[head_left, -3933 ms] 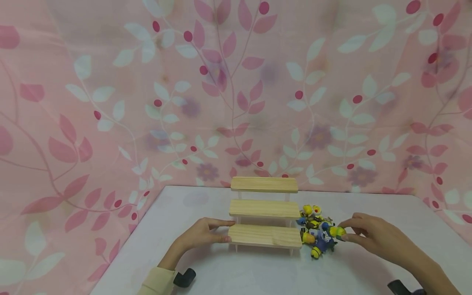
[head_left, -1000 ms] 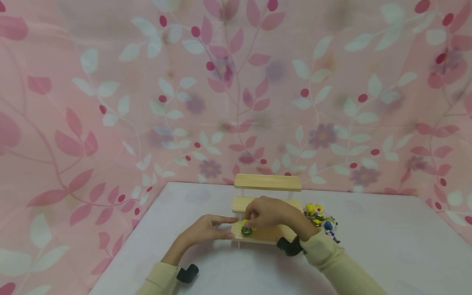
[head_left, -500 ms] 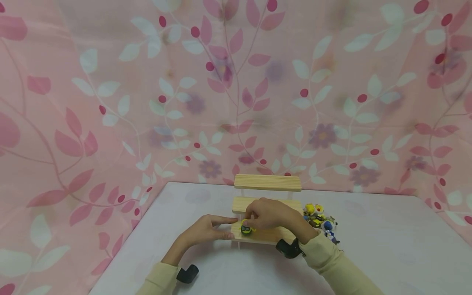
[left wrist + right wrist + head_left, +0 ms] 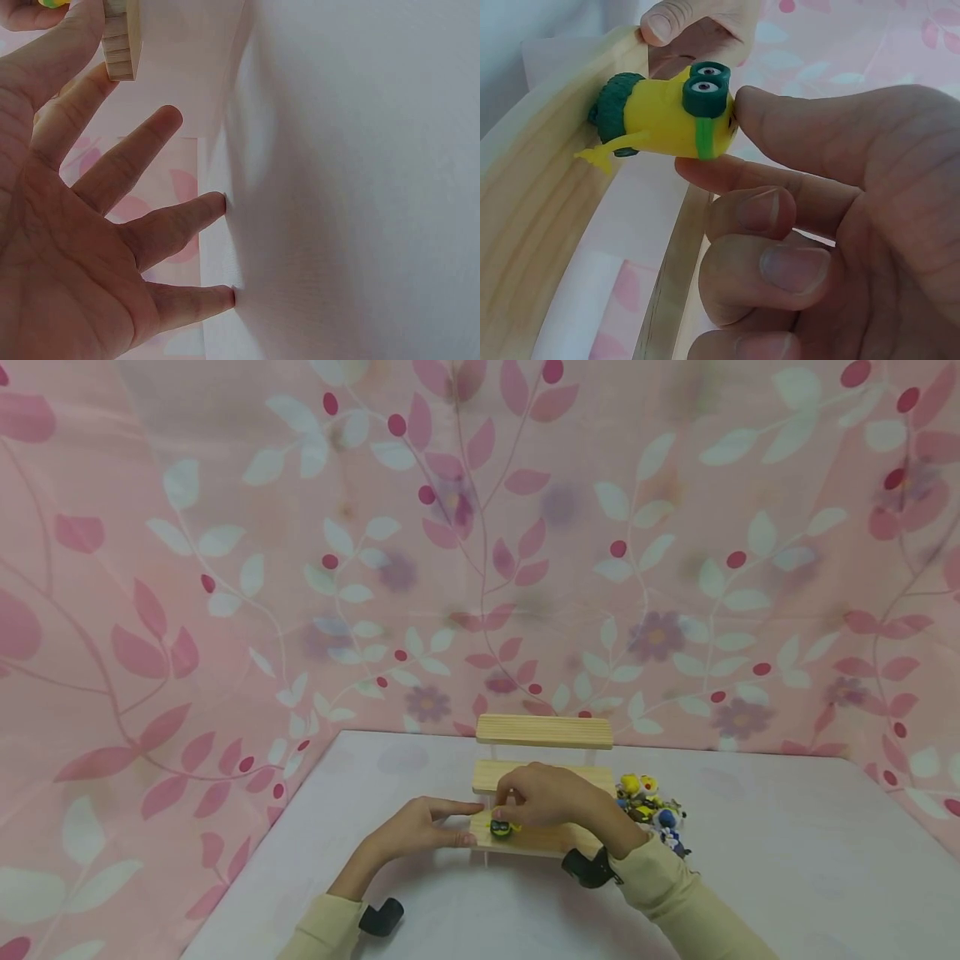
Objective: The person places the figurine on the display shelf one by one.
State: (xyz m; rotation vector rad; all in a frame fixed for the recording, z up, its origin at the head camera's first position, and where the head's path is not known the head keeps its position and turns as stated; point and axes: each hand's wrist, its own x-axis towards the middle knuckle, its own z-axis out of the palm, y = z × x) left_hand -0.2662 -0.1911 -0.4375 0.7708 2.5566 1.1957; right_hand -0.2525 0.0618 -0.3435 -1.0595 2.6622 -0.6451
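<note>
In the head view a three-step wooden display stand (image 4: pixel 551 837) stands on the table. My left hand (image 4: pixel 411 827) touches the left end of its lowest board with thumb and index finger. The other fingers (image 4: pixel 124 161) are straight and spread, two tips meeting the tabletop. At that board's left part my right hand (image 4: pixel 542 795) holds a small yellow toy minion figure (image 4: pixel 656 109) with green goggles and a dark green skirt. The right wrist view has the figure's base against the board, its head between my thumb and index finger, remaining fingers curled below.
Right of the stand lies a pile of several yellow and blue toy figures (image 4: pixel 648 797), partly hidden by my right arm. The middle board (image 4: pixel 487 774) and top board (image 4: pixel 543 732) rise behind. A pink floral cloth (image 4: pixel 480 568) hangs at the table's back edge.
Earlier my right hand was at the pile of figures; it has since moved left to the lowest board with the minion figure. Over the last second both hands stay nearly still.
</note>
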